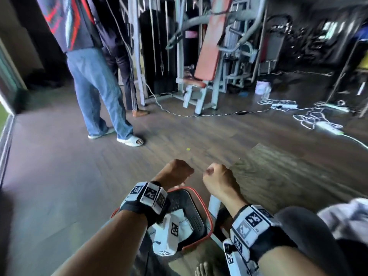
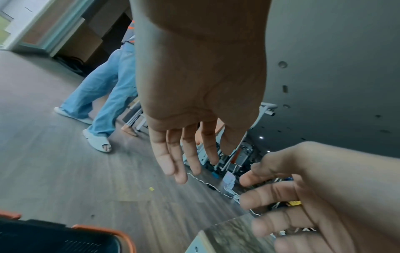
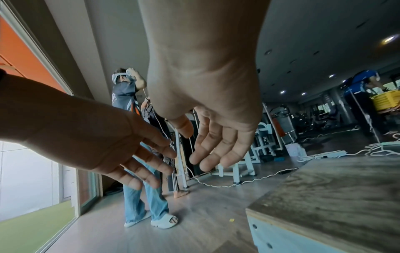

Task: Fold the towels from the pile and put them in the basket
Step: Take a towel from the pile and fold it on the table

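Note:
My left hand and right hand hover side by side in the air, a small gap between them, above the floor past the basket. The left wrist view shows the left hand's fingers hanging straight and holding nothing. The right hand's fingers are relaxed and likewise hold nothing. Below my left wrist stands a black basket with an orange rim; what lies inside is mostly hidden by my wrist. A pale crumpled towel lies at the right edge, near my right forearm.
A wooden table reaches out to the right of the hands. A person in blue jeans and white slippers stands on the floor at the far left. Gym machines fill the back. White cables lie on the floor, far right.

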A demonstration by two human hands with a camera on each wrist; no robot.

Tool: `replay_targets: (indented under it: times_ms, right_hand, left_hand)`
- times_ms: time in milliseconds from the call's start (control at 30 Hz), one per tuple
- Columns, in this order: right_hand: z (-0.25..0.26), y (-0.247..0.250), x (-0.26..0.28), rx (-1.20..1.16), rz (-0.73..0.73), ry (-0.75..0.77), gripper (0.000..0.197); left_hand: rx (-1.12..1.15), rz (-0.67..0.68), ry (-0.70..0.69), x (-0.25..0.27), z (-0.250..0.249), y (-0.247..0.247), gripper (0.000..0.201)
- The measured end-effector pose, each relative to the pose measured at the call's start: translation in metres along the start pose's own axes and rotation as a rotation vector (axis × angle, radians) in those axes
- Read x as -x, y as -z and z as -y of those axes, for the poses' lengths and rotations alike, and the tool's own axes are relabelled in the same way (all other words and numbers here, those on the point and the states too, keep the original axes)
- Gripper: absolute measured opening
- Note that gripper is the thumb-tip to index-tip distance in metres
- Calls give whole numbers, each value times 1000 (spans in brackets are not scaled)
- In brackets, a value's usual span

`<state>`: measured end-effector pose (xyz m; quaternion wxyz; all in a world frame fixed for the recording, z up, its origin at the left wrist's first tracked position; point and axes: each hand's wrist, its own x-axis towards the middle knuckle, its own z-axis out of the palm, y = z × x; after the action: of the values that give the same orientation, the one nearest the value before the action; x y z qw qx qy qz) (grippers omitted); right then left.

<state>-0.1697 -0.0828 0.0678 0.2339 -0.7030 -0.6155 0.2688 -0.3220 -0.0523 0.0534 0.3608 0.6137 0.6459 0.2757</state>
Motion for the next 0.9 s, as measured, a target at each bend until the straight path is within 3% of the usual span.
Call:
replay_targets:
  times_ms: [200,367,500,633,767,900]
  right_hand:
    - [-10,43,30,-39,-67,-78,37]
    - [-40,75,43,-22,-92,-181,31]
    - [-86,97,48,-5,-127,-270,28]
    - [-138,118,59,15,-96,-411,49]
    - [-193,137,66,29,-66,-464,32]
    - [-242,144,73,86,-53,-450,32]
  left_hand:
    - [63,70,-73,12,-43,-30,21]
    - [26,194,-159,13,-75,-75,18]
    - [-51,296,-220,12,-95,-124,21]
    - [-112,441,-285,11,-114,-179,17]
    - [-235,571,-318,13,-127,-237,22]
    - [-394,634,-406,20,-130,-282,27]
